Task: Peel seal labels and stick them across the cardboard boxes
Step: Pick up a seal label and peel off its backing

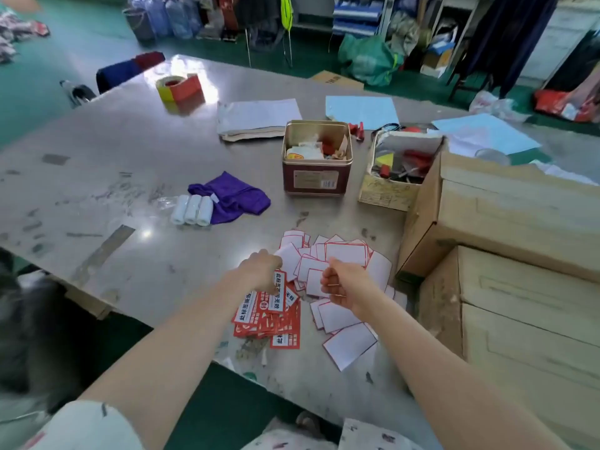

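Observation:
My left hand [261,271] holds a red-and-white seal label [278,292] that hangs down from its fingers above a stack of printed red labels [269,323]. My right hand [344,284] is curled just to the right, over a heap of white backing papers with red edges [344,254]; whether it pinches anything is hidden. Stacked cardboard boxes [519,287] stand at the table's right side, next to my right forearm.
On the grey table [113,177] lie three white rolls [192,210], a purple cloth [232,196], an open metal tin [316,157], a carton of tools [396,170], paper stacks [256,118] and a tape roll [178,87]. More backing papers [349,344] lie near the front edge.

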A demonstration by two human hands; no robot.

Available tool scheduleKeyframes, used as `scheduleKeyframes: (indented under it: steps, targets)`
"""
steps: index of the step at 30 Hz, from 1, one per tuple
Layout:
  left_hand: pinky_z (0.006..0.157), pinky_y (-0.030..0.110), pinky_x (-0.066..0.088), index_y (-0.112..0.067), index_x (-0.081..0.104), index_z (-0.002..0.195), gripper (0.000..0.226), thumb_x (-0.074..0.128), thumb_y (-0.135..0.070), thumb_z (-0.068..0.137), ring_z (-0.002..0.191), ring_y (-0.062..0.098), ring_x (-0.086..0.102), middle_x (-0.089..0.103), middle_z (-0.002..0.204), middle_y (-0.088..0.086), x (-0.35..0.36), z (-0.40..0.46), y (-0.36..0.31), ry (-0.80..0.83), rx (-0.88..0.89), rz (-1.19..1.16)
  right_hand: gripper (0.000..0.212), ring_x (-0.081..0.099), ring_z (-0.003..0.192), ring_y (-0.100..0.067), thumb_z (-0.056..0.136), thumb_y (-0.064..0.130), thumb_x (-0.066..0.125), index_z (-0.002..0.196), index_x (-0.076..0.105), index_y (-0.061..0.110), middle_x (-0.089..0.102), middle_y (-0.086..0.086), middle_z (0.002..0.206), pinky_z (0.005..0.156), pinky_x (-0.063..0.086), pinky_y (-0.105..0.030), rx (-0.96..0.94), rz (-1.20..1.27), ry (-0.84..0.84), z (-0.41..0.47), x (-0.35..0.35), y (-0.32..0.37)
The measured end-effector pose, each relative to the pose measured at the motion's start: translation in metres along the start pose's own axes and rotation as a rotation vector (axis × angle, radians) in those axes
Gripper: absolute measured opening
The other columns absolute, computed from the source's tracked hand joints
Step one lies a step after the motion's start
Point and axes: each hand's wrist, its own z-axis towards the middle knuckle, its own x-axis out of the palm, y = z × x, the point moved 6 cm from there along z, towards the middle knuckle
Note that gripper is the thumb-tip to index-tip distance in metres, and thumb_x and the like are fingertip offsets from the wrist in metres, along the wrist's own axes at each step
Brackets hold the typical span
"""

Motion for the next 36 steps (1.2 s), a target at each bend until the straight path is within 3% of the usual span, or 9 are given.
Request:
scheduleKeyframes:
  steps: [6, 23, 27, 30, 33, 36]
  targets:
    - [0.089, 0.036, 0.043, -0.015, 0.044, 0.130, 0.065, 0.074, -0.033, 0.074, 0.114, 0.026, 0.046, 0.045, 0.121, 0.012, 0.015, 0.006, 0.004, -0.016, -0.034, 0.154, 0.034, 0.056, 0.065, -0.017, 0.097, 0.031, 0.041, 0.076, 0.056, 0.010, 0.062, -0.005, 0.068, 0.063, 0.044, -0.027, 0.094, -0.005, -0.026, 0.002, 0.003, -0.024]
    - [0.095, 0.037, 0.038, -0.015, 0.035, 0.129, 0.068, 0.074, -0.028, 0.075, 0.114, 0.028, 0.045, 0.046, 0.122, 0.013, 0.019, 0.005, -0.004, -0.179, 0.072, 0.215, 0.034, 0.055, 0.065, -0.016, 0.098, 0.032, 0.040, 0.081, 0.057, 0.009, 0.061, -0.005, 0.071, 0.061, 0.045, -0.025, 0.137, 0.011, -0.058, 0.003, 0.002, -0.041]
    - [0.092, 0.036, 0.039, -0.011, 0.043, 0.121, 0.053, 0.072, -0.024, 0.077, 0.110, 0.028, 0.047, 0.050, 0.117, 0.013, 0.017, 0.005, -0.010, -0.214, 0.091, 0.252, 0.034, 0.055, 0.065, -0.016, 0.098, 0.032, 0.040, 0.080, 0.057, 0.009, 0.061, -0.005, 0.070, 0.061, 0.045, -0.024, 0.132, 0.019, -0.065, -0.001, 0.002, -0.042]
    - [0.092, 0.036, 0.040, -0.012, 0.058, 0.104, 0.019, 0.060, -0.020, 0.087, 0.104, 0.026, 0.056, 0.062, 0.109, 0.010, 0.011, 0.008, -0.020, -0.195, 0.075, 0.244, 0.034, 0.056, 0.066, -0.016, 0.098, 0.032, 0.040, 0.079, 0.057, 0.010, 0.061, -0.004, 0.071, 0.062, 0.045, -0.025, 0.138, 0.032, -0.089, -0.004, 0.000, -0.045]
    - [0.080, 0.030, 0.044, -0.013, 0.063, 0.091, 0.015, 0.054, -0.026, 0.091, 0.089, 0.020, 0.062, 0.066, 0.094, 0.005, 0.004, 0.015, -0.033, -0.060, 0.052, 0.045, 0.031, 0.055, 0.065, -0.014, 0.097, 0.033, 0.042, 0.081, 0.058, 0.011, 0.061, -0.003, 0.071, 0.063, 0.046, -0.024, 0.141, 0.040, -0.114, -0.008, -0.007, -0.048]
    - [0.057, 0.023, 0.035, -0.011, 0.057, 0.073, 0.025, 0.054, -0.027, 0.092, 0.063, 0.013, 0.050, 0.052, 0.070, 0.002, -0.010, 0.019, -0.055, 0.019, 0.129, -0.210, 0.030, 0.057, 0.075, -0.014, 0.094, 0.037, 0.046, 0.111, 0.052, 0.013, 0.060, -0.004, 0.089, 0.069, 0.048, -0.028, 0.124, -0.048, -0.122, -0.013, -0.016, -0.050]
